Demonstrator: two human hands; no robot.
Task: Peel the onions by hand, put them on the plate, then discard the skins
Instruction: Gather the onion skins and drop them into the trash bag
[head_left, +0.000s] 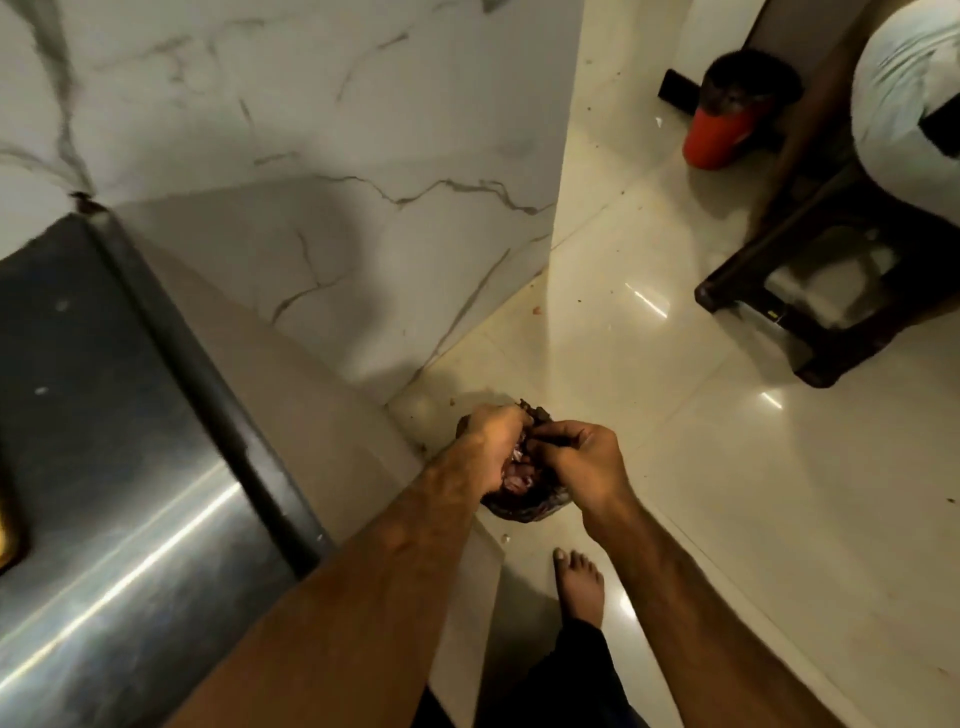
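Onion skins (514, 475), pink and crumpled, gripped by curled left hand (488, 441) and pinched by right hand (576, 457). Just under both hands, a dark round thing (524, 512), maybe a bin. Throwing-away step, likely. Next: open fingers, drop all inside.

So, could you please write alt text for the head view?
The left hand and right hand together grip a dark clump of onion skins above a glossy tiled floor, beside a steel counter. A red container stands farther off.
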